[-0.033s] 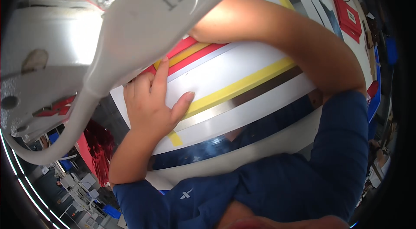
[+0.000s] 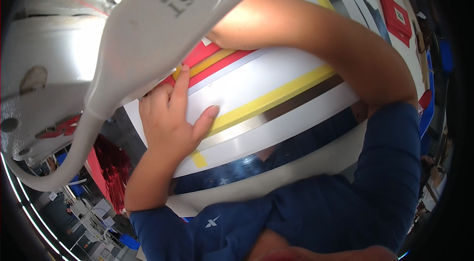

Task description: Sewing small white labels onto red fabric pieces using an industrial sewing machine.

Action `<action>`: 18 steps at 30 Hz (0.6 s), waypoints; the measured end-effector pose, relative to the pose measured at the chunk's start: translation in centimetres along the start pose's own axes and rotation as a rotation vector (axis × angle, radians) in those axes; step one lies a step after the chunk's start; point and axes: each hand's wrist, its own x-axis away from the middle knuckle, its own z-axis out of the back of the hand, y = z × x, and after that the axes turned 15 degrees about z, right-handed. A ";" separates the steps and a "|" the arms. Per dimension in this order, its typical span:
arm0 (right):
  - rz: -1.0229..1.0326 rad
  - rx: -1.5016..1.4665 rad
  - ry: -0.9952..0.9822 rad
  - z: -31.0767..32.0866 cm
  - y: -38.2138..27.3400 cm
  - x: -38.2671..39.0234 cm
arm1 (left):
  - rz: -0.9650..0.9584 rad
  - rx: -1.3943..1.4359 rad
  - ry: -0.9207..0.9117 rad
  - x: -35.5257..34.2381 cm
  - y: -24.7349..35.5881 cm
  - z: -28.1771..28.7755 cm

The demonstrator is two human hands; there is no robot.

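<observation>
My left hand (image 2: 169,120) lies flat on a white board (image 2: 252,80), thumb spread toward the right. Its index fingertip touches the edge of a red piece (image 2: 202,52) near a yellow strip (image 2: 217,61) that runs along it; the other fingers reach under the lamp's edge. From the right, my right forearm bends across the table, and the heel of my right hand (image 2: 228,33) rests by the red piece. A grey lamp (image 2: 153,29) on a bendable neck hides the fingers of that hand, so what they hold does not show.
A pale machine body (image 2: 54,53) stands at the left, brightly lit. Yellow tape (image 2: 271,97) crosses the work surface in front of me. Red flat pieces (image 2: 396,19) lie stacked at the far right, by a blue bin edge (image 2: 428,88). Shiny red material (image 2: 109,167) hangs at the lower left.
The lamp and machine sit slightly farther left in the view. Both my hands keep nearly the same place on the work.
</observation>
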 end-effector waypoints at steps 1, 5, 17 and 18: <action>0.018 -0.021 -0.068 0.5 0.1 0.0 | 0.010 -0.012 -0.006 -0.1 0.3 0.1; 0.053 0.106 0.300 -4.2 1.7 0.3 | -0.002 -0.037 -0.013 -0.3 0.5 -0.1; -0.014 0.018 0.064 -2.9 1.1 -0.1 | 0.003 -0.010 -0.035 -0.7 0.4 0.0; -0.013 0.017 0.066 -3.1 1.2 0.0 | 0.012 -0.013 -0.054 -0.6 0.5 0.1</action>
